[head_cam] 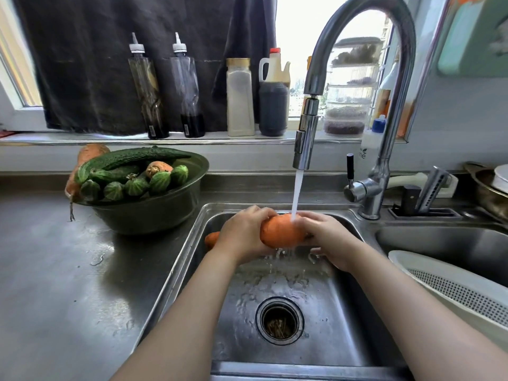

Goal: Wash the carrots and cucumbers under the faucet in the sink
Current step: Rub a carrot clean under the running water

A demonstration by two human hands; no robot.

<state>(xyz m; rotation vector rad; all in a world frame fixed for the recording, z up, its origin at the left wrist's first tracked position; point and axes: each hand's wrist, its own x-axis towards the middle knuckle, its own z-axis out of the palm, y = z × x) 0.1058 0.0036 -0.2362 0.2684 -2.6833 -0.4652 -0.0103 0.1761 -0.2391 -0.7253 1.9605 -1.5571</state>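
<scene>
— Under the faucet (305, 138), over the sink (343, 312): what is recorded?

— One large carrot (280, 231) is held crosswise in the water stream (297, 193), which lands on its thick right part. Water is seen running off the underside into the basin, on the far side of the drain (279, 320).

— Hand state?

— The carrot's middle is gripped by the left hand (242, 233), fingers curled over the top; the thin tip is seen sticking out to the left of that hand. The thick end is gripped by the right hand (327, 237), fingers wrapped round it, touching the stream. Both forearms are bare and enter from the near edge.

— Other produce?

— Left of the sink, on the wet steel counter (55, 270), a dark green bowl (154, 213) is noted. Cucumbers (132, 158) are piled in it, one long one laid across the top, the rest with ends turned toward the near side. A smaller carrot (158, 167) is lodged among them. A long carrot (90, 154) lies against the bowl's left rim, its root tail hanging down over the counter.

— Surroundings?

— Right of the sink, a white perforated colander (453, 287) is seen at a second basin. Along the far sill, bottles (239, 97) are lined up, left of and behind the faucet.
</scene>
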